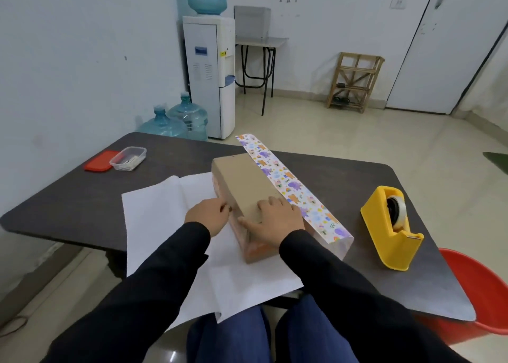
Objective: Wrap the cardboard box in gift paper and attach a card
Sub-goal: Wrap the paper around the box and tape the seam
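Observation:
A long brown cardboard box [242,181] lies on the white back of the gift paper [165,225] on the dark table [68,197]. The paper's right edge is folded up over the box's right side, showing its printed face [288,186] with bears and clouds. My right hand [275,221] lies flat on the near end of the box top, fingers straight. My left hand [207,214] is at the box's left edge with its fingers curled; whether it pinches anything I cannot tell. No card lies loose on the table.
A yellow tape dispenser [390,225] stands on the table to the right. At the far left sit a clear plastic container [128,158] and its red lid [100,161]. A red chair [478,294] is at the table's right. A water dispenser [210,76] stands behind.

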